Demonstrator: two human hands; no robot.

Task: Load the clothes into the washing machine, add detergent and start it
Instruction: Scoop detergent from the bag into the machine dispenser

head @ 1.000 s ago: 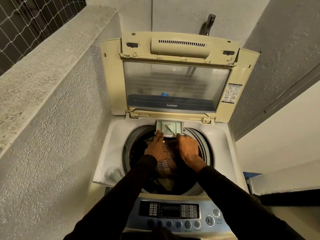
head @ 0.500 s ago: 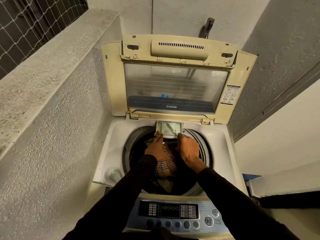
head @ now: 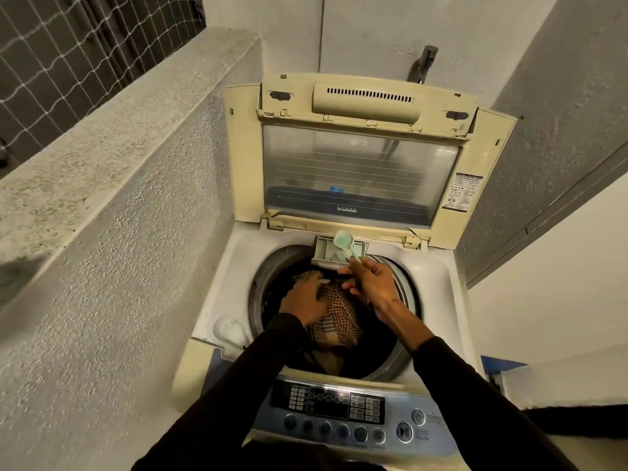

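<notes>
A top-loading washing machine stands with its lid raised. Checked and dark clothes fill the drum. At the drum's far rim the detergent drawer is pulled out. My right hand pinches a pale green scoop by its handle and holds it over the drawer. My left hand lies with loosely curled fingers on the clothes, just below the drawer. The control panel with its start button is nearest to me.
A rough concrete wall rises close on the left, topped by a ledge and netting. A tap juts from the wall behind the lid. Another wall and a ledge stand on the right.
Both hands were at the drawer's front edge. My right hand has lifted a green scoop above the drawer, and my left hand has dropped back onto the clothes.
</notes>
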